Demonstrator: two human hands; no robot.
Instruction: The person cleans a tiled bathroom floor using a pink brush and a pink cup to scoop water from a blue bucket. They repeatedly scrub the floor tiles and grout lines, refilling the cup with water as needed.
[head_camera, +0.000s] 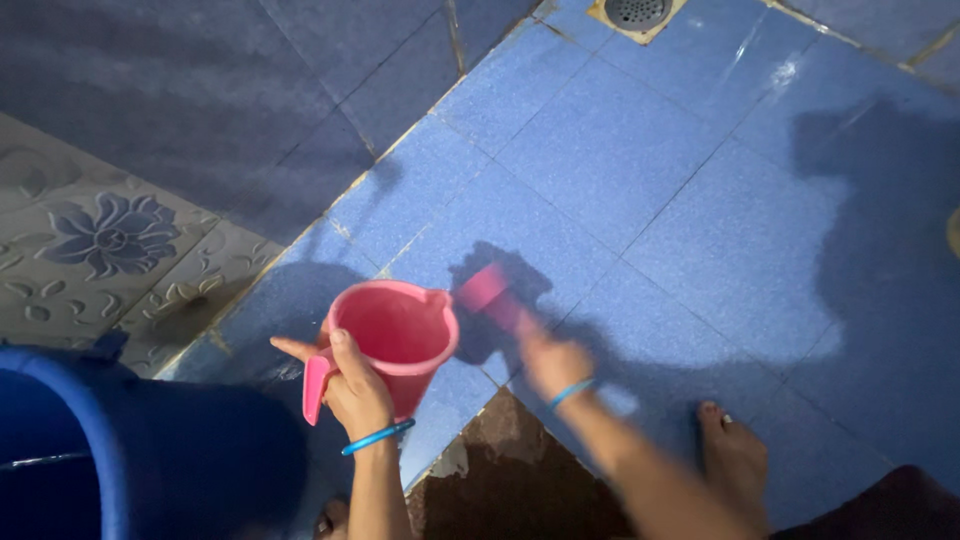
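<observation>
Left hand (352, 388): fingers wrapped round handle of pink mug (395, 335), index finger sticking out to the side; mug held upright above blue tiled floor (620, 160), mouth open to camera, just right of blue bucket (120, 450).
Right hand (553, 362): blurred, curled round pink brush (492, 293), brush head down at the floor tiles, close beside mug.
Misc: blue bangle on each wrist; bare foot (733, 455) lower right; floor drain (636, 14) top; flower-pattern wall tiles (110, 240) at left.

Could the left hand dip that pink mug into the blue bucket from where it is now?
Probably yes. The left hand holds the pink mug by its handle right beside the blue bucket, and nothing stands between them.
</observation>
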